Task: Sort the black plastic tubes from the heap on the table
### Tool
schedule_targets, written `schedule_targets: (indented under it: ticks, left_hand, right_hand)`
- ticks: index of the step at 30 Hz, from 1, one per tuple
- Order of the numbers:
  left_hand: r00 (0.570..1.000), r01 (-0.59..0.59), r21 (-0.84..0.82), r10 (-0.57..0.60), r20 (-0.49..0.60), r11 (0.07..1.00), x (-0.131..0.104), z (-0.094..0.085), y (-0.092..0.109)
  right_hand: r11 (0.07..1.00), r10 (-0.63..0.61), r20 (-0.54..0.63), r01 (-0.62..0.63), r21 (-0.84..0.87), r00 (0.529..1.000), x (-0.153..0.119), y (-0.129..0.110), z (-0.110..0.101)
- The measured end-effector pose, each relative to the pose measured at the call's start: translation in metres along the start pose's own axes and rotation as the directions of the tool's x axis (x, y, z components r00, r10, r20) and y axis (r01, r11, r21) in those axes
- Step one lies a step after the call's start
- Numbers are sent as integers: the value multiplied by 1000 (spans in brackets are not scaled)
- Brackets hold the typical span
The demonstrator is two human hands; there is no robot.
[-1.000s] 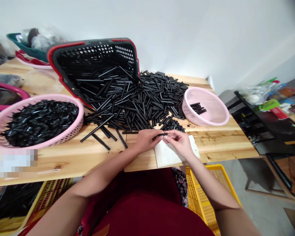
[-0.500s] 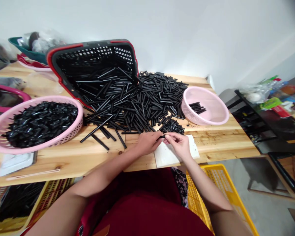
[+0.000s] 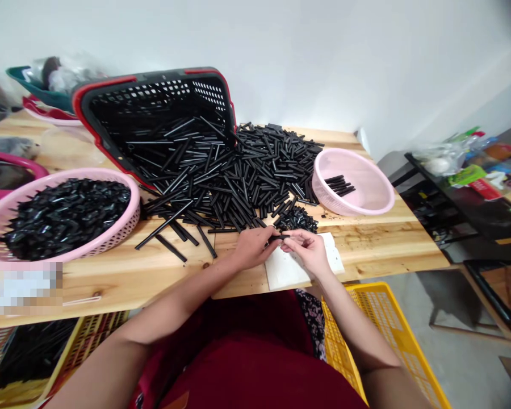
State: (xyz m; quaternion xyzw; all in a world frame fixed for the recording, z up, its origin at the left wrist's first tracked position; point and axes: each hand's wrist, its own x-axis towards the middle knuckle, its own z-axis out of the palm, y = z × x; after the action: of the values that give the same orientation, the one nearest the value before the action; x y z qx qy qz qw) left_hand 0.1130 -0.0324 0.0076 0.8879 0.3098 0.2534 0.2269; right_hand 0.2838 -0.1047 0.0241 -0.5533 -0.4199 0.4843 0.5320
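Your left hand (image 3: 254, 247) and right hand (image 3: 310, 250) pinch a slim black stick (image 3: 283, 236), mostly hidden behind curled fingertips, wrists angled inward.

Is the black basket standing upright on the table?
No, the basket lies tipped on its side, with black sticks spread from its mouth onto the table.

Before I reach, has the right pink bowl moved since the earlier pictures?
No. Judged against the table, the pink bowl sits in the same place.

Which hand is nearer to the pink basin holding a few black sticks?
Right. The right hand is below and left of the pink basin; the left hand is farther left.
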Motion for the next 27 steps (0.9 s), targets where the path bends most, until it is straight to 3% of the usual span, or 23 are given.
schedule_targets:
  ticks: [4,6,9,14,21,27]
  left_hand:
    - [999,-24,-129,30,42,991,15,-11,-3]
    - [999,52,-144,-49,23,988,33,-16,-8]
    - [988,156,28,-156,7,987,66,-14,-17]
    - [971,110,280,-164,176,954,101,9,-18]
    - [959,124,315,-195,205,941,115,15,-13]
    - [953,217,278,-264,147,936,107,-6,-19]
  right_hand:
    - [995,-80,-80,75,-62,994,-3,3,-6]
    - [989,-124,-127,111,-100,984,-4,2,-12]
    - [979,-165,-181,139,-150,970,-6,1,-20]
    - [962,-203,-229,151,-226,952,-9,3,-28]
    - [940,-251,-240,176,-293,938,-10,4,-39]
    - [941,-269,-295,185,-282,917,-10,6,-64]
